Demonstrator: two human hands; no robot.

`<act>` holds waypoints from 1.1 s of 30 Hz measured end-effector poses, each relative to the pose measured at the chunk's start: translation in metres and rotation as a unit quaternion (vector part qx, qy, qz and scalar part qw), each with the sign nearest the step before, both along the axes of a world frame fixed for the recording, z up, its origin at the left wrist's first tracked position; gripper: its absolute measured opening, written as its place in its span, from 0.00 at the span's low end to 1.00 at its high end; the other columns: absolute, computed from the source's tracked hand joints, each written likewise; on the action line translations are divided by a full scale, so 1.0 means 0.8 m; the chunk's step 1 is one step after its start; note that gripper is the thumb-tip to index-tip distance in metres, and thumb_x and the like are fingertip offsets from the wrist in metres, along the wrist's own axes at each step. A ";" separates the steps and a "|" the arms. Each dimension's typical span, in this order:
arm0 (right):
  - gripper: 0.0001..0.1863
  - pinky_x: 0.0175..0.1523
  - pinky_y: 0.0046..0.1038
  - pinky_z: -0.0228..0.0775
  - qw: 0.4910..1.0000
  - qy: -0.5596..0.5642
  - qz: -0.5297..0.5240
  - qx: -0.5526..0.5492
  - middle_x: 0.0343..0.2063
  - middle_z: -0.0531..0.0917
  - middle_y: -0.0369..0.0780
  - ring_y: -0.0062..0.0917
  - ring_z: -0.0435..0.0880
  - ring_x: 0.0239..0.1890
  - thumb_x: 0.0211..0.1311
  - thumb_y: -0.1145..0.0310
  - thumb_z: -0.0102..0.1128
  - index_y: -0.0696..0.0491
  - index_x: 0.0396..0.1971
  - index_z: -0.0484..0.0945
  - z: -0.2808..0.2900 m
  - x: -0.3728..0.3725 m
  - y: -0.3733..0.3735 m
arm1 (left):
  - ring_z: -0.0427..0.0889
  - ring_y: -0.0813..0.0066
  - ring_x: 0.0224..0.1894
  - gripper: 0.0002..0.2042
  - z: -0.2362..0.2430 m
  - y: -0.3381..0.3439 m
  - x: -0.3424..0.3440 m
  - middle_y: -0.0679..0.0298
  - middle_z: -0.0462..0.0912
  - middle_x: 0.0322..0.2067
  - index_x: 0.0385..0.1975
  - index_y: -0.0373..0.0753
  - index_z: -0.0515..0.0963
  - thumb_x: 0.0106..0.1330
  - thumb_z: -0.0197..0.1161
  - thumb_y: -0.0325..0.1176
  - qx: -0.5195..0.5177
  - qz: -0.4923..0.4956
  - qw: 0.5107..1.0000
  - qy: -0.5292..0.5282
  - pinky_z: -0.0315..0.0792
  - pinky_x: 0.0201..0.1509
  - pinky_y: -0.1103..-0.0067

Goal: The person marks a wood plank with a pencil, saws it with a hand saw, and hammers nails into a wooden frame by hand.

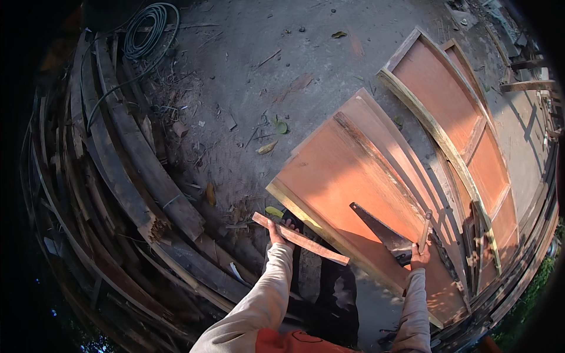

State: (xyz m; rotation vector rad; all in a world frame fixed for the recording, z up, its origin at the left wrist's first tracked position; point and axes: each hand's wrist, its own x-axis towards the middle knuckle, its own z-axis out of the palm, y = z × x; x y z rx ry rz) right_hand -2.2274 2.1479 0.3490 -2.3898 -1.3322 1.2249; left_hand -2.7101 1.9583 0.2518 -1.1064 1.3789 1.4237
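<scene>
My left hand (276, 230) is closed around a short wooden batten (306, 242), which slants down to the right in front of the panel's near edge. Over at the right, my right hand (419, 257) grips a tool with a wooden handle (425, 230) that points away from me; its working end cannot be made out. Right beside that hand is a handsaw (379, 228), its toothed blade lying across the reddish plywood panel (329, 170) and pointing far left. Whether my fingers also touch the saw's dark handle (404, 257) is unclear. A pale wooden strip (318, 226) edges the panel.
Long weathered boards (132, 159) are piled along the left, with a coiled green hose (141, 35) behind them. A framed plywood panel (435, 76) lies beyond the near one. More timber (524, 235) lines the right side. Leaves and wood scraps litter the concrete ground (247, 76).
</scene>
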 end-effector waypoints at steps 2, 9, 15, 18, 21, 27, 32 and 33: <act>0.16 0.59 0.31 0.74 0.995 -0.028 0.050 0.082 0.46 0.86 0.42 0.28 0.84 0.51 0.70 0.69 0.65 0.59 0.54 0.80 -0.053 -0.034 0.043 | 0.79 0.55 0.46 0.47 -0.048 0.003 -0.026 0.54 0.79 0.54 0.70 0.43 0.64 0.61 0.57 0.77 -0.012 0.013 1.000 -0.012 0.73 0.54 0.55; 0.25 0.61 0.32 0.72 0.991 -0.085 0.052 0.090 0.51 0.86 0.44 0.31 0.83 0.54 0.71 0.59 0.66 0.58 0.61 0.79 -0.246 -0.208 0.228 | 0.78 0.47 0.59 0.44 -0.193 -0.032 -0.088 0.50 0.78 0.57 0.69 0.40 0.65 0.62 0.62 0.70 0.102 0.096 0.990 0.020 0.68 0.69 0.50; 0.30 0.45 0.32 0.75 0.985 -0.124 0.112 -0.027 0.42 0.87 0.40 0.28 0.82 0.39 0.68 0.48 0.68 0.55 0.60 0.80 -0.388 -0.181 0.281 | 0.83 0.54 0.47 0.36 -0.279 -0.018 -0.111 0.54 0.84 0.38 0.48 0.39 0.78 0.64 0.59 0.72 0.084 0.197 0.976 0.030 0.77 0.58 0.58; 0.26 0.40 0.28 0.73 0.992 -0.001 0.074 -0.101 0.36 0.85 0.39 0.24 0.79 0.33 0.69 0.53 0.69 0.55 0.58 0.80 -0.430 -0.211 0.265 | 0.83 0.59 0.48 0.33 -0.326 -0.047 -0.115 0.56 0.85 0.44 0.57 0.48 0.78 0.68 0.55 0.71 0.098 0.214 0.971 0.042 0.79 0.55 0.60; 0.25 0.39 0.28 0.73 0.986 0.048 0.041 -0.155 0.35 0.85 0.39 0.23 0.79 0.33 0.69 0.53 0.68 0.55 0.57 0.80 -0.450 -0.230 0.257 | 0.79 0.58 0.60 0.37 -0.349 -0.057 -0.112 0.61 0.78 0.62 0.67 0.46 0.72 0.69 0.54 0.70 0.095 0.203 0.973 0.057 0.75 0.65 0.61; 0.23 0.38 0.27 0.72 0.984 0.049 0.010 -0.169 0.34 0.84 0.37 0.22 0.79 0.32 0.70 0.55 0.68 0.54 0.55 0.80 -0.442 -0.231 0.266 | 0.81 0.54 0.60 0.38 -0.339 -0.027 -0.122 0.56 0.81 0.61 0.67 0.43 0.72 0.66 0.63 0.66 0.160 0.206 0.965 -0.037 0.75 0.66 0.57; 0.21 0.36 0.26 0.72 0.988 0.059 0.016 -0.139 0.33 0.84 0.36 0.20 0.78 0.31 0.71 0.56 0.68 0.54 0.54 0.80 -0.433 -0.246 0.298 | 0.80 0.53 0.60 0.39 -0.332 0.017 -0.108 0.55 0.81 0.60 0.67 0.41 0.72 0.64 0.66 0.64 0.215 0.189 0.958 -0.024 0.75 0.66 0.57; 0.20 0.36 0.26 0.72 0.989 0.063 0.015 -0.134 0.33 0.84 0.35 0.20 0.78 0.31 0.71 0.56 0.68 0.54 0.54 0.80 -0.429 -0.246 0.302 | 0.80 0.53 0.60 0.39 -0.328 0.028 -0.105 0.56 0.81 0.60 0.67 0.41 0.72 0.64 0.66 0.64 0.221 0.188 0.957 -0.021 0.74 0.67 0.57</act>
